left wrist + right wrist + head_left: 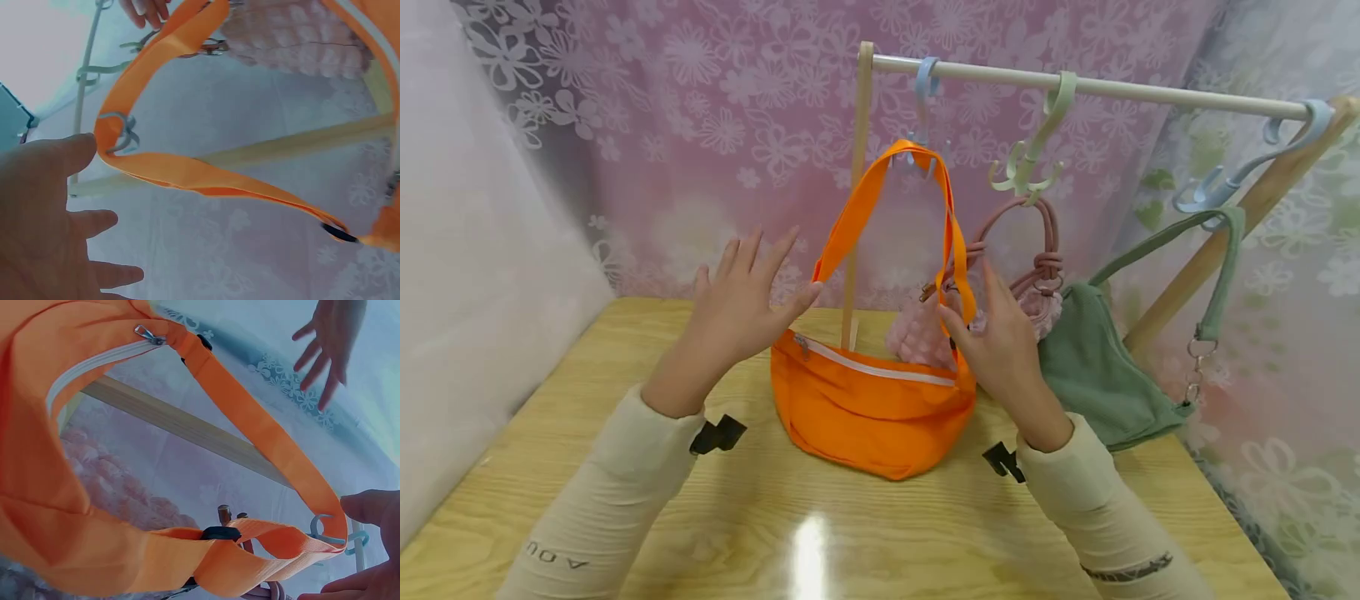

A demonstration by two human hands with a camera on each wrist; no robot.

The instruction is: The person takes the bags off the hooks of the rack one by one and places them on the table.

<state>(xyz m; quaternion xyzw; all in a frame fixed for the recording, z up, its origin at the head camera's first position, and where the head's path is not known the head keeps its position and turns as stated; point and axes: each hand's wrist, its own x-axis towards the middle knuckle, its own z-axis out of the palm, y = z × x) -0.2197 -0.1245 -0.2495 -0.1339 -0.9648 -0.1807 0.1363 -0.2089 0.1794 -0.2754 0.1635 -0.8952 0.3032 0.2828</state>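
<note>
The left hand (730, 312) was held with its fingers spread apart and the thumb extended toward the orange bag (865, 425); it gripped nothing. The right hand (1003, 342) had its thumb and fingers apart, clamped on nothing. Contact between either hand and the strap (855, 212) could not be confirmed.

The orange bag was located between the two hands, its body lower than both, with the white zipper (880, 368) running across its upper edge. The strap rose above the hands and was looped over a blue hook (922, 92). This hook was fitted to the rail (1000, 73), above and beyond both hands. A wooden post (861, 125) stood beyond the gap between the hands.

A pink bag (917, 335), partly covered, was positioned just behind the right hand, below a pale green hook (1051, 112). A green bag (1082, 371) hung to the right of the right hand, from a second blue hook (1296, 137). The wooden table (760, 525) extended beneath both hands.
</note>
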